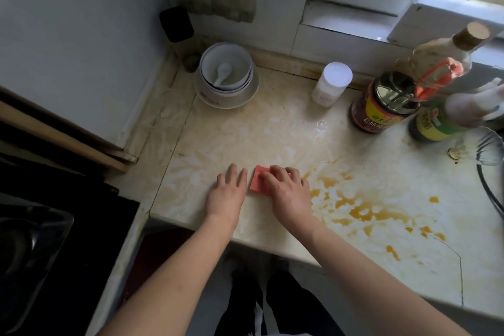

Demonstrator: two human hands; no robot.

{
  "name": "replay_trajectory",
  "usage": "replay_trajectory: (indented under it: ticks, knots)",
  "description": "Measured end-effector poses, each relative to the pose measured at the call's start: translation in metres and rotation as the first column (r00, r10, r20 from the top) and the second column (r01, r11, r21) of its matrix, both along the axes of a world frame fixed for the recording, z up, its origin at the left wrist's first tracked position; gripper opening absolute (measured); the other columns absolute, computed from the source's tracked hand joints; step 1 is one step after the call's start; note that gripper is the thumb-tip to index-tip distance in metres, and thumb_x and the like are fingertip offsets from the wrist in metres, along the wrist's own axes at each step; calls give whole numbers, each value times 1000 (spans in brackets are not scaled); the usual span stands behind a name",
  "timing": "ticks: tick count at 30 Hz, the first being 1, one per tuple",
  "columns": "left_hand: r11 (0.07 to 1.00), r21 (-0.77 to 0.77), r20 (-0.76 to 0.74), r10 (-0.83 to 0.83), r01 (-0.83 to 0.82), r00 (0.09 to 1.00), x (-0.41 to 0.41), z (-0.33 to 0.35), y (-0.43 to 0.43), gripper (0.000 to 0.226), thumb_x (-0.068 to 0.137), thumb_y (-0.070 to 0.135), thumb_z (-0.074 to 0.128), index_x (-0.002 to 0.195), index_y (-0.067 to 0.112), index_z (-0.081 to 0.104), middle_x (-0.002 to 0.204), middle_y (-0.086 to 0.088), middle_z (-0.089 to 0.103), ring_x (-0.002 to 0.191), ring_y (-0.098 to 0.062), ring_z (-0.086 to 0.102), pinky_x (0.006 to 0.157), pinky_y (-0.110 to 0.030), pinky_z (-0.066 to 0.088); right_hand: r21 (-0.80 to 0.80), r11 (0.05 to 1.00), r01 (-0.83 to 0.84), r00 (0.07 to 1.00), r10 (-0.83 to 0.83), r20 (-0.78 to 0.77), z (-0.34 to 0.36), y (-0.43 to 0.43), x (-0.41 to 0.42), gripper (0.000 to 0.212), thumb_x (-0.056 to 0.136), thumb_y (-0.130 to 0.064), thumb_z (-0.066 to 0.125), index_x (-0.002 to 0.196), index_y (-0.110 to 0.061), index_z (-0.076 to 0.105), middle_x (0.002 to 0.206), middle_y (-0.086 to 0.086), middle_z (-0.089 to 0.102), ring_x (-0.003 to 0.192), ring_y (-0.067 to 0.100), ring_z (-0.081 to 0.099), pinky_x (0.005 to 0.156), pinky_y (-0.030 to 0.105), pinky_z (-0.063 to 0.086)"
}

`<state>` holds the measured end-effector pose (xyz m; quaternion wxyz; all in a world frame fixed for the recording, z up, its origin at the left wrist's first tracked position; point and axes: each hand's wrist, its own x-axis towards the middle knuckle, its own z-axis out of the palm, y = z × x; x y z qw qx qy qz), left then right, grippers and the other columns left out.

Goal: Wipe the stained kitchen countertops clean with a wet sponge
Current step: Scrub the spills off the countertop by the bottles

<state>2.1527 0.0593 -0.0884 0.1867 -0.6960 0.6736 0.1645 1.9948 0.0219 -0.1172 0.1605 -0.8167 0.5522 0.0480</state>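
A pink sponge (257, 179) lies flat on the pale marbled countertop (272, 128), near its front edge. My right hand (286, 191) lies on top of the sponge with bent fingers pressing it down, hiding most of it. My left hand (229, 194) rests flat on the counter just left of the sponge, fingers straight. Orange-yellow stains (362, 210) spread over the counter to the right of my right hand. The surface left of and behind the sponge shows pale wet streaks.
Stacked white bowls with a spoon (226, 73) stand at the back left. A white jar (331, 83), a dark sauce jar (381, 103) and two bottles (441, 68) stand at the back right. A black stove (41, 240) lies to the left. A dark cable (488, 191) runs along the right edge.
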Motion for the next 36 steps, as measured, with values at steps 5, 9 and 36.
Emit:
replay_trajectory:
  ticks: [5,9,36]
  knots:
    - [999,27,35,-18,17,999,-2,-5,-4,98,86,1,62,156,11,-6,161,-19,-1,131,-38,33,95,-35,50,-24,999,28,998,-26,50,-1,-21,5,50,86,-11,53,131,-33,54,139,-5,50,124,31,41,82,42,38]
    - [999,40,44,-35,33,998,-3,-6,-6,93,88,-3,57,156,9,-5,160,-21,-1,128,-39,36,94,-35,49,-42,998,55,996,-52,78,-2,-41,8,46,88,-17,43,130,-33,54,139,-5,50,123,31,42,83,42,40]
    - [990,-141,-91,15,-27,996,15,6,-56,57,76,34,80,121,18,49,124,-4,46,116,-25,47,83,-38,51,-18,992,126,990,-125,59,0,-103,23,58,85,-8,49,138,-33,49,145,-3,46,129,30,34,91,45,34]
